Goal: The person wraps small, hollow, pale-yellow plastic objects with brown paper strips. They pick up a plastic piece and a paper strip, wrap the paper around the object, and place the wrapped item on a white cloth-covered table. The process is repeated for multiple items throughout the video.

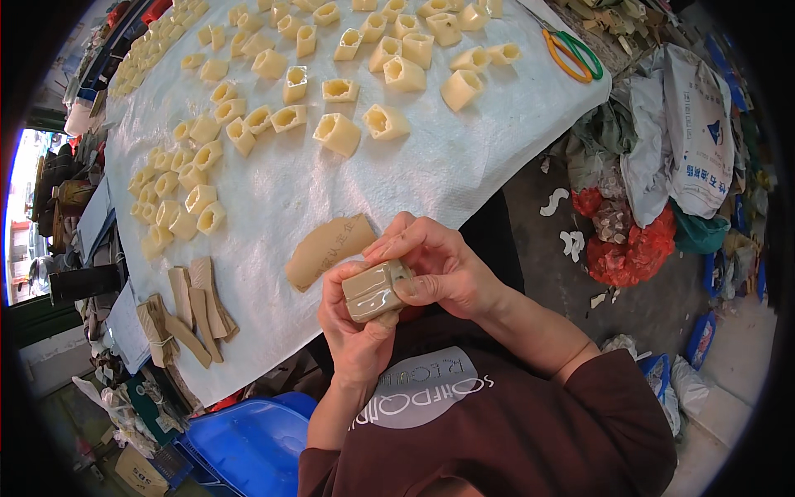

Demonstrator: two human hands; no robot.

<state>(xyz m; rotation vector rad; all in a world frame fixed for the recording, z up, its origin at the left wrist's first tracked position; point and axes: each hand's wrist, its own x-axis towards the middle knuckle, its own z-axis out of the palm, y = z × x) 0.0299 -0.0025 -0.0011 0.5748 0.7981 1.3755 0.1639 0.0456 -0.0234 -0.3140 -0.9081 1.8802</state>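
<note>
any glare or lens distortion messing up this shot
Head view: fisheye bending toward the rim, black corners; same view, the bright opening at far left looks washed out, and shiny highlights streak the tan block held between left hand and right hand.

Blue bin [248, 439] sits btm L, red bags [650, 248] R nr white sack [700, 124].

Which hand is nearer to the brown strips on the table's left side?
Left. The left hand, gripping the glossy tan block, is right of the brown strips; the right hand, on the same block, is farther right.
</note>
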